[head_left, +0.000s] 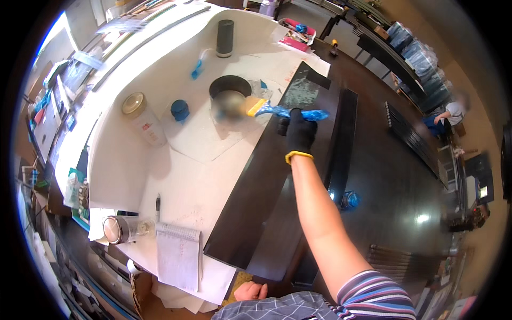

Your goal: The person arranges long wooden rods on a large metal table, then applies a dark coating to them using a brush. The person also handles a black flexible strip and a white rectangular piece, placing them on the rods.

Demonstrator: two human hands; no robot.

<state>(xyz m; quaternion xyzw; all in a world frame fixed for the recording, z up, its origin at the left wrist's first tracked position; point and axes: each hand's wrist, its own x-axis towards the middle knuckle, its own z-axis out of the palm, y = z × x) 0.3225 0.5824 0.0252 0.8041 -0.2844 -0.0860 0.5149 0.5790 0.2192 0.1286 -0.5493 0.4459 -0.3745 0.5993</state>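
Head view: the black-gloved right hand (302,132) is clenched around a blue-wrapped brush with pale yellow bristles (274,110), which lies across the grip, bristles toward 10 o'clock. Directions are from this glove. At 10 o'clock, just beyond the bristles, stands a dark round pot (226,84), its front blurred; contact cannot be determined. Below the glove runs a long, flat black panel (240,226). Between 6 and 7 o'clock, the bare left hand (250,290) has curled fingers; whether it holds anything cannot be told. A clear cylindrical jar (145,121) stands at 9 o'clock.
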